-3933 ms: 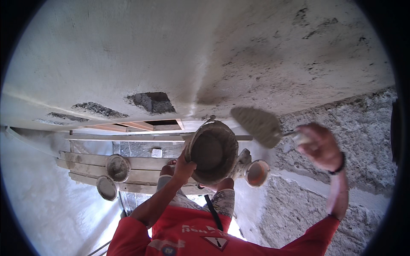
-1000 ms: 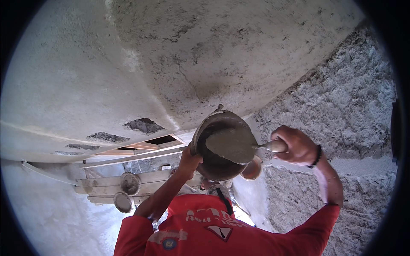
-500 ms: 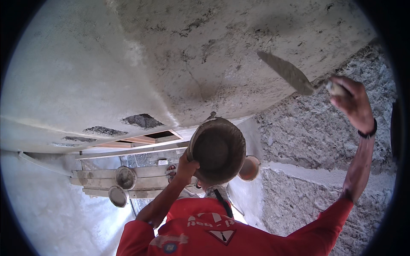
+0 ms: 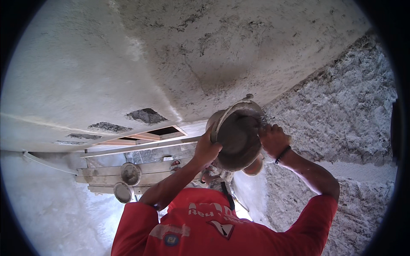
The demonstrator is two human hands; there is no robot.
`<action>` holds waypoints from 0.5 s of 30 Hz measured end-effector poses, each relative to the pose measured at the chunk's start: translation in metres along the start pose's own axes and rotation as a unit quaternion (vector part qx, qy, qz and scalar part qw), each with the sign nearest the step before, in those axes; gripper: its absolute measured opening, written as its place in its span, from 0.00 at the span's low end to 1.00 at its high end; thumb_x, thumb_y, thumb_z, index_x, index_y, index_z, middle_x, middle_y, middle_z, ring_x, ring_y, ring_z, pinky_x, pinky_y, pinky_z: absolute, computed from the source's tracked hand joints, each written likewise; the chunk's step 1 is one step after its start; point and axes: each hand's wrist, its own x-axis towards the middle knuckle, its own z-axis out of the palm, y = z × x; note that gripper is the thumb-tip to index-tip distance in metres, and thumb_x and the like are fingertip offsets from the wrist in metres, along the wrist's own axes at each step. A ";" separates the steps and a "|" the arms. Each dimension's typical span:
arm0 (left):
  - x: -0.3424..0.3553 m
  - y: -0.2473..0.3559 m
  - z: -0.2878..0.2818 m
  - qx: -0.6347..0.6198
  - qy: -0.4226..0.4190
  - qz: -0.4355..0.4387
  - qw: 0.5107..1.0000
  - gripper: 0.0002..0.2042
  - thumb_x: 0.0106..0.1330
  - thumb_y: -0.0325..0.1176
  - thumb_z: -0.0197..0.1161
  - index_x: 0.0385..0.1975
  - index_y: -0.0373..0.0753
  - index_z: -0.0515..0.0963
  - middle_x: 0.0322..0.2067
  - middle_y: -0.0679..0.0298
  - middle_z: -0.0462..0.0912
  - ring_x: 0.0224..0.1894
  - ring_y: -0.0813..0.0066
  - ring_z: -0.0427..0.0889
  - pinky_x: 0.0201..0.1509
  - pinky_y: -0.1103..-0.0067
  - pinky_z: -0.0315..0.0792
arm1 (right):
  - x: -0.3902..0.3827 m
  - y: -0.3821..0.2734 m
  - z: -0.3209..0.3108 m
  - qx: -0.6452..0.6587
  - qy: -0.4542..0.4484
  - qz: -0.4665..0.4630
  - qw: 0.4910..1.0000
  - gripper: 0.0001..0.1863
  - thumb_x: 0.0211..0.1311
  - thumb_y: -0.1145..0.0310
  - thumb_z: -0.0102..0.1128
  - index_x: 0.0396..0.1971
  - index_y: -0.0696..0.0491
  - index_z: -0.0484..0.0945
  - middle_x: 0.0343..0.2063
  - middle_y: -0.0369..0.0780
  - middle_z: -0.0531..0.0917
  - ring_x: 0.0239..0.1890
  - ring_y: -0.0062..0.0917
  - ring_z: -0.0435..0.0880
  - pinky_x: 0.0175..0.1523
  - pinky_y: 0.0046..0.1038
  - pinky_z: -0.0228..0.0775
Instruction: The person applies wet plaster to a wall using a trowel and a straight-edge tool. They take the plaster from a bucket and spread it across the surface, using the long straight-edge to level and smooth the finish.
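Observation:
My left hand point(image 4: 207, 148) is closed on the rim of a mortar-smeared bucket point(image 4: 232, 161) and holds it up, tilted, close under the grey plastered surface. Wet grey mortar or its residue coats the inside. At the bucket's right rim, my right hand point(image 4: 275, 140) grips a trowel, whose handle end point(image 4: 290, 139) sticks out behind the fist. The trowel's blade is hidden, apparently down in the bucket.
Overhead spreads the plastered surface point(image 4: 171, 55), with several rough patches point(image 4: 147, 115). To the right stands a rough wall point(image 4: 307, 106). Below are wooden planks point(image 4: 158, 178) bearing two buckets point(image 4: 130, 174); another bucket point(image 4: 254, 167) shows behind the held one. My sandalled feet are lower down.
My right hand has come down and left from the plastered surface to the bucket with the trowel. My left hand has raised the bucket rightward and tilted it.

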 end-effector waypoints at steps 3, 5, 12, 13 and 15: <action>-0.001 0.016 -0.001 0.035 -0.004 -0.001 0.999 0.38 0.44 0.25 0.56 0.64 0.40 0.59 0.42 0.45 0.79 0.46 0.52 0.80 0.51 0.68 0.71 | -0.014 0.003 0.032 0.131 -0.029 -0.001 0.991 0.11 0.55 0.65 0.54 0.37 0.49 0.78 0.28 0.46 0.79 0.32 0.39 0.81 0.35 0.41 0.74; -0.005 0.018 -0.002 0.051 0.001 0.001 0.999 0.38 0.44 0.26 0.56 0.64 0.40 0.59 0.41 0.45 0.80 0.45 0.52 0.80 0.50 0.67 0.71 | -0.024 0.002 0.041 0.244 -0.098 -0.030 0.964 0.13 0.54 0.62 0.54 0.40 0.48 0.78 0.27 0.47 0.80 0.31 0.41 0.81 0.35 0.42 0.74; -0.017 0.017 -0.031 -0.102 0.012 -0.028 0.994 0.31 0.43 0.22 0.55 0.56 0.33 0.68 0.29 0.57 0.79 0.23 0.73 0.76 0.28 0.77 0.71 | -0.014 -0.014 0.026 0.387 0.018 -0.064 0.920 0.21 0.49 0.61 0.57 0.46 0.49 0.77 0.32 0.48 0.82 0.33 0.43 0.81 0.40 0.40 0.75; -0.021 0.018 -0.039 -0.154 0.016 -0.041 0.987 0.30 0.43 0.22 0.54 0.54 0.33 0.69 0.28 0.60 0.78 0.22 0.75 0.74 0.27 0.79 0.69 | -0.013 -0.010 0.016 0.405 0.043 -0.080 0.910 0.22 0.47 0.63 0.60 0.45 0.52 0.77 0.32 0.48 0.82 0.34 0.42 0.82 0.42 0.39 0.75; -0.029 0.026 -0.049 -0.215 0.049 -0.051 0.974 0.27 0.42 0.19 0.52 0.49 0.33 0.71 0.25 0.67 0.74 0.21 0.82 0.70 0.22 0.85 0.63 | -0.008 0.004 -0.018 0.393 0.043 -0.096 0.913 0.23 0.45 0.65 0.63 0.45 0.54 0.77 0.32 0.46 0.82 0.33 0.40 0.82 0.40 0.37 0.75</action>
